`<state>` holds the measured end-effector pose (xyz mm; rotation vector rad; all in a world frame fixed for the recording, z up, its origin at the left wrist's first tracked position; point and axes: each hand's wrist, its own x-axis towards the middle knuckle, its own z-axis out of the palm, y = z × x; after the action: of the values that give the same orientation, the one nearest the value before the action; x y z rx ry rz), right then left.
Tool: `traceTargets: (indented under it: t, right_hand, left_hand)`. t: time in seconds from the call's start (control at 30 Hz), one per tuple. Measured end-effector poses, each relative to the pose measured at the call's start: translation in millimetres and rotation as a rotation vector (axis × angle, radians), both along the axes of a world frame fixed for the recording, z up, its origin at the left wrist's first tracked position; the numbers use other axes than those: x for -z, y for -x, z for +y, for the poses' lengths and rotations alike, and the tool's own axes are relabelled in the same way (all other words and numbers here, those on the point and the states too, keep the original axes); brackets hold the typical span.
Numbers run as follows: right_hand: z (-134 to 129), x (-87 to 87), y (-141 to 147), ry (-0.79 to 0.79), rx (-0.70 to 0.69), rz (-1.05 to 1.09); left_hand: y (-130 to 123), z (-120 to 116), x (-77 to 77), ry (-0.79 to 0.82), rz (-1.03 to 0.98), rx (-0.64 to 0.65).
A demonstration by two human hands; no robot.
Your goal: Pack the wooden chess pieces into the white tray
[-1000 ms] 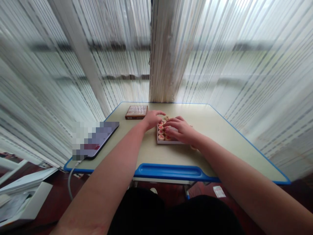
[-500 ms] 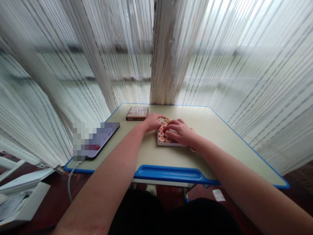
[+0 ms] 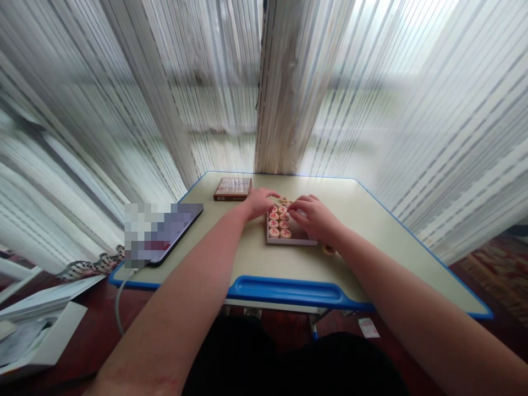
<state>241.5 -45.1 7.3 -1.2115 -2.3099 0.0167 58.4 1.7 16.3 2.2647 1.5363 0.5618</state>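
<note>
A shallow white-edged box tray (image 3: 293, 241) lies on the table, with round wooden Chinese chess pieces (image 3: 285, 234) marked in red standing in two columns along its left side. My left hand (image 3: 260, 202) rests at the tray's far left corner, index finger stretched out and thumb apart, with no piece visible in it. Over the middle of the tray is my right hand (image 3: 314, 214). Its fingers are bent together, the tips beside the upper pieces; whatever they may hold is hidden. Loose pieces (image 3: 284, 200) lie beyond the tray, and another piece (image 3: 329, 249) sits under my right wrist.
A flat brown box (image 3: 232, 189) lies at the back left of the table. A tablet-like device (image 3: 181, 231), partly blurred out, with a white cable (image 3: 117, 305) is at the left edge. A blue pen trough (image 3: 286, 292) runs along the front. Curtains (image 3: 280, 110) hang behind.
My right hand has drawn slightly right and its spread fingers have come together, uncovering more red-marked pieces in the second column. My left hand has hardly moved.
</note>
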Motion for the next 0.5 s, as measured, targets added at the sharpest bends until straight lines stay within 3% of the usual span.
traceTargets:
  t: [0.5]
  right_hand:
    - [5.1,2.4,-5.3,0.073,-0.006,-0.066]
  left_hand:
    - [-1.4,1.6,1.5,-0.018,-0.007,0.008]
